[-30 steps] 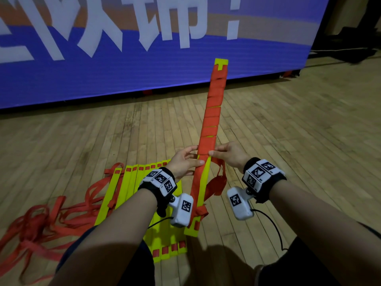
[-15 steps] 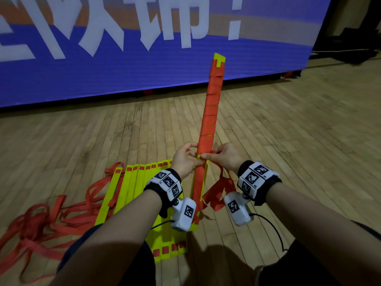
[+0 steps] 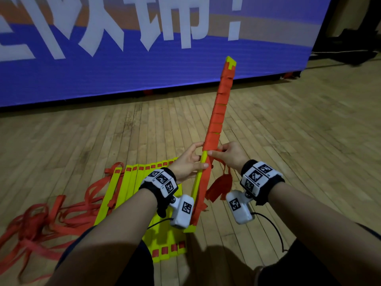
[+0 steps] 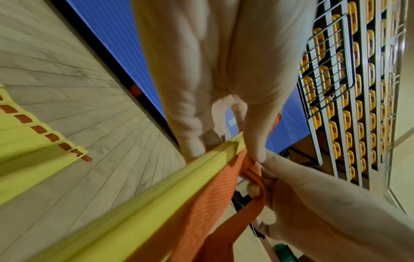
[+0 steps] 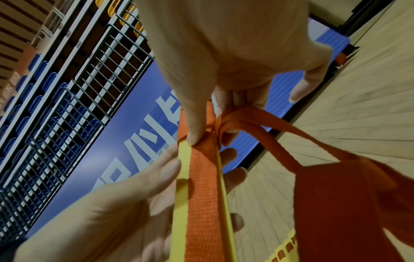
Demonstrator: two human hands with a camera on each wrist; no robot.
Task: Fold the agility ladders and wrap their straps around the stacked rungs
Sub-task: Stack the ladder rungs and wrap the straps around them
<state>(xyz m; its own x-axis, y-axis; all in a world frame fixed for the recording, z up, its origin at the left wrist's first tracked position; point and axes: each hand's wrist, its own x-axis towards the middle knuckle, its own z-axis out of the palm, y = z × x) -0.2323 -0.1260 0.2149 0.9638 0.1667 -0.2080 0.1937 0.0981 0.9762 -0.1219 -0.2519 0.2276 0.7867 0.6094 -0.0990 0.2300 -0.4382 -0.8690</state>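
Note:
A stack of yellow rungs (image 3: 198,188) stands tilted in front of me, its upper part wound in orange strap (image 3: 218,112). My left hand (image 3: 195,157) grips the stack at mid-length, thumb on the near side and fingers behind. My right hand (image 3: 218,150) pinches the strap against the stack just above the left thumb. Loose strap loops (image 3: 220,184) hang below the right hand. In the left wrist view my left hand (image 4: 224,141) is curled round the yellow rungs (image 4: 134,203). In the right wrist view the right thumb (image 5: 195,134) presses on the strap (image 5: 201,177).
A second ladder lies on the wooden floor, its yellow rungs (image 3: 132,182) side by side under my left arm. Its red straps (image 3: 41,219) lie tangled at the left. A blue banner wall (image 3: 144,69) closes off the back. Bare floor extends to the right.
Both hands stay at the stack's mid-length. The right thumb has come onto the strap's front face. The stack's top has leaned a little to the right and the loose loops have swung.

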